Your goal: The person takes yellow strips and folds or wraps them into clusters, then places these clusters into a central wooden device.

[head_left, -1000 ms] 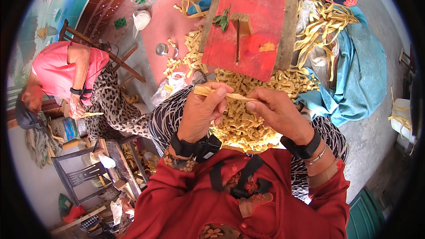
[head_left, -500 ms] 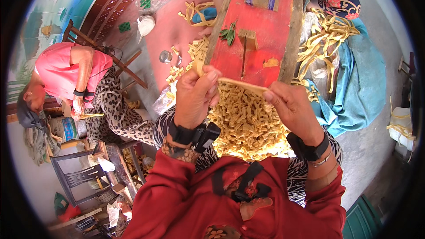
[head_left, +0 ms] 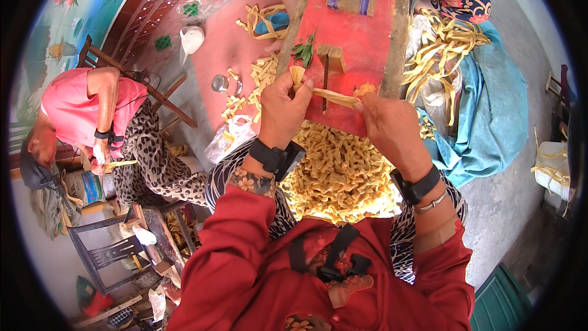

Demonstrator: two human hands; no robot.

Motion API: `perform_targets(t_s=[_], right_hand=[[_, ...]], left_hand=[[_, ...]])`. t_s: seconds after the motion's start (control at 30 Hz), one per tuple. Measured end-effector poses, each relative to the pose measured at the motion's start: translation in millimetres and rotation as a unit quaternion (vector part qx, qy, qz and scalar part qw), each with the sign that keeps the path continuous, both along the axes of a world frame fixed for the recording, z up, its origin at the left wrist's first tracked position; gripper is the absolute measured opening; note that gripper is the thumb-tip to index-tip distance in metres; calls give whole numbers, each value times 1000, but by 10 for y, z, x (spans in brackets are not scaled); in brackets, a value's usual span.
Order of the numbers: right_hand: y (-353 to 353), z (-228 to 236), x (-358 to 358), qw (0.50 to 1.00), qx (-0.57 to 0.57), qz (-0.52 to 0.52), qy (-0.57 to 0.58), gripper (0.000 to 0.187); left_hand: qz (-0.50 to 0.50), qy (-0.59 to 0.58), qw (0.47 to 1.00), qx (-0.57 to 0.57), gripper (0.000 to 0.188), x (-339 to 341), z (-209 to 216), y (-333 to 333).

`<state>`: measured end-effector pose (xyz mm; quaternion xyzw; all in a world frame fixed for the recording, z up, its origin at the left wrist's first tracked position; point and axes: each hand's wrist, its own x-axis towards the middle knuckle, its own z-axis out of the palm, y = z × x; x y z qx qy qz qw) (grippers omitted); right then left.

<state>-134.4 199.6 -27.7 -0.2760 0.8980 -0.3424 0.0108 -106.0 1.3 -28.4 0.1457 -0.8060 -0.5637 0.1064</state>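
Between my hands stretches a pale yellow dried strip [head_left: 334, 97], held just above the near end of a red-topped wooden bench [head_left: 361, 37]. My left hand [head_left: 283, 110] is closed around one end, and a folded tip pokes up above its fingers. The other end is pinched by my right hand [head_left: 392, 127]. Just beyond the strip, a thin dark upright blade [head_left: 325, 83] stands by a small wooden block [head_left: 334, 58] on the bench. Below my hands, a large heap of short yellow pieces [head_left: 340, 171] fills the space between my knees.
Long yellow strips [head_left: 444, 43] hang over a bag and teal cloth [head_left: 490, 116] at right. Green leaves [head_left: 304, 50] lie on the bench. Cut pieces [head_left: 264, 72], a glass jar [head_left: 219, 83] and a plastic bag [head_left: 231, 138] sit left of it. Another person [head_left: 92, 95] works at far left.
Both hands have moved slightly forward with the strip, closer to the blade. The whole view has shifted a little.
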Motion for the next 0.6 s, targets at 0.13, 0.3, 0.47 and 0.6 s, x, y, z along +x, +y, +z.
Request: perform_targets(t_s=[0.13,0.3,0.47,0.6], right_hand=[[77,37,121,1000,5,13,7,22],[153,118,284,992,-89,49,-70,23],[9,154,460,982,-126,129,-50,16],[49,133,406,991,-101,78,-42,17]], left_hand=[[14,23,994,-110,12,66,-68,-143],[-33,-131,990,-33,15,393,242,-227],[-140,-227,960,-85,25,962,223,-91],[-177,-161,965,-103,23,1120,479,175]])
